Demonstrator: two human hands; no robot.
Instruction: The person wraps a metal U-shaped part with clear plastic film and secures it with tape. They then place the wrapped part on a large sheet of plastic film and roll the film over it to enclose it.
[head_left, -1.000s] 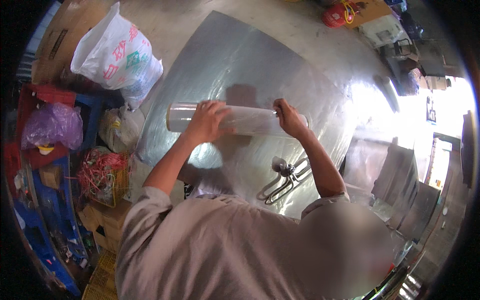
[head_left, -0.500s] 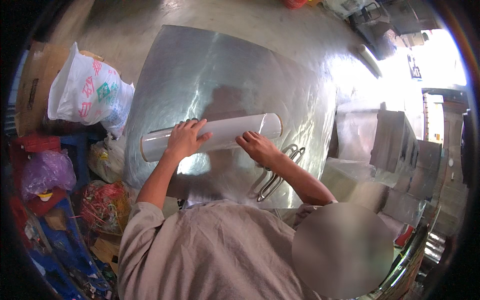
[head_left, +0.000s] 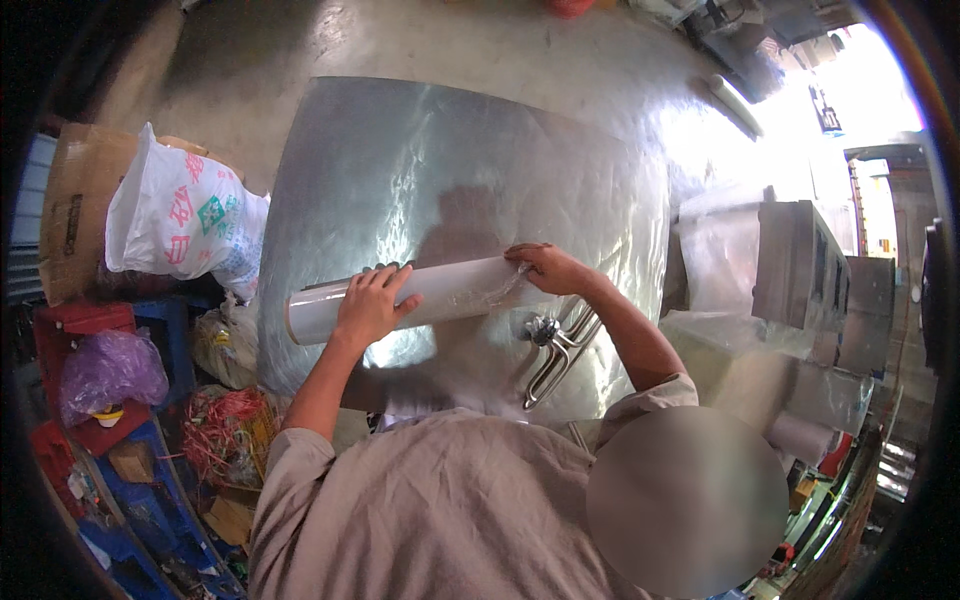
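A thick roll of clear plastic film (head_left: pixel 440 290) lies crosswise on a shiny metal tabletop (head_left: pixel 350 150). My left hand (head_left: pixel 374 305) rests on the roll's left half, fingers stretched out and thumb apart. At the roll's right end, my right hand (head_left: pixel 548 268) has its fingers closed on a crinkled edge of the film, which hangs loose below them. A bent metal tube heating element (head_left: pixel 560 355) with a round fitting lies on the table just below my right forearm.
To the left stand a white printed sack (head_left: pixel 180 210), a cardboard box (head_left: pixel 85 200), a purple plastic bag (head_left: pixel 115 375) and a tangle of red string (head_left: pixel 220 430). Metal box-shaped casings (head_left: pixel 790 260) stand on the right. Concrete floor (head_left: pixel 420 40) lies beyond the table.
My right hand has moved up and right to the roll's end, and the film there is now wrinkled. The heating element's round fitting has come into sight. My left hand stays on the roll.
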